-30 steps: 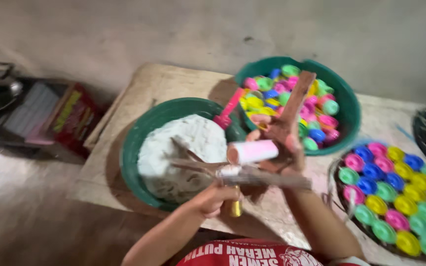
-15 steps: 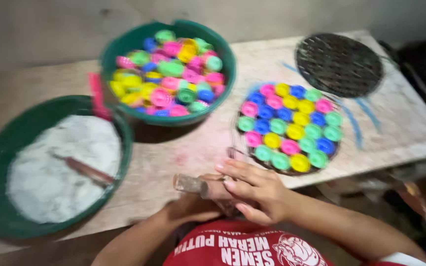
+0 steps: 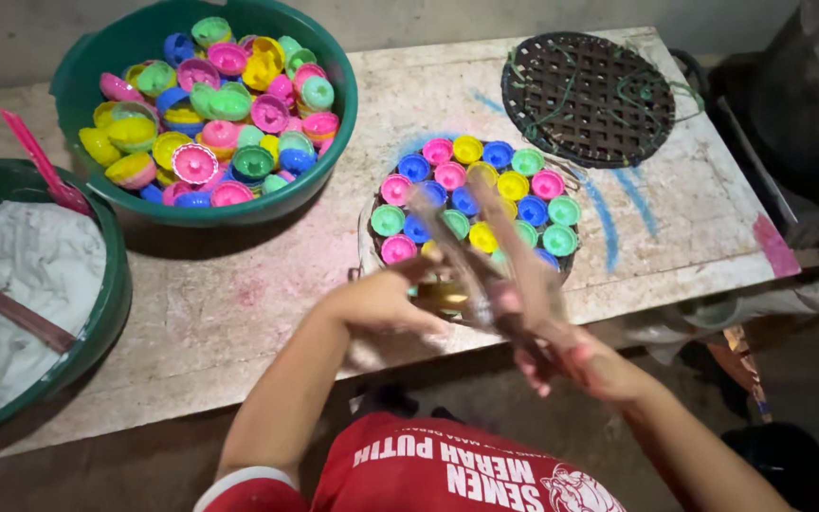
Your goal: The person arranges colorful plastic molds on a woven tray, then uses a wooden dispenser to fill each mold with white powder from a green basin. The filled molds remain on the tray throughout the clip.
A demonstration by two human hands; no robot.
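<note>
Item: at the tabletop's [image 3: 267, 294] near edge, our right hand [image 3: 585, 365] closed around blurred wooden sticks [image 3: 504, 256]; our left hand [image 3: 381, 301] pinching a small brass-coloured piece [image 3: 443, 296]. Behind: round tray of coloured caps [image 3: 476, 199]; far-left green basin [image 3: 206, 114].

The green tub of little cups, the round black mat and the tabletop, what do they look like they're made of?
Green tub: likely plastic, with a smooth even colour and a rolled rim.
Cups: probably thin moulded plastic, bright and slightly glossy.
Black mat: a woven lattice, perhaps cane or plastic strip; hard to tell.
Tabletop: stone or concrete-like, pale, mottled and matt, with coloured powder stains.
</note>
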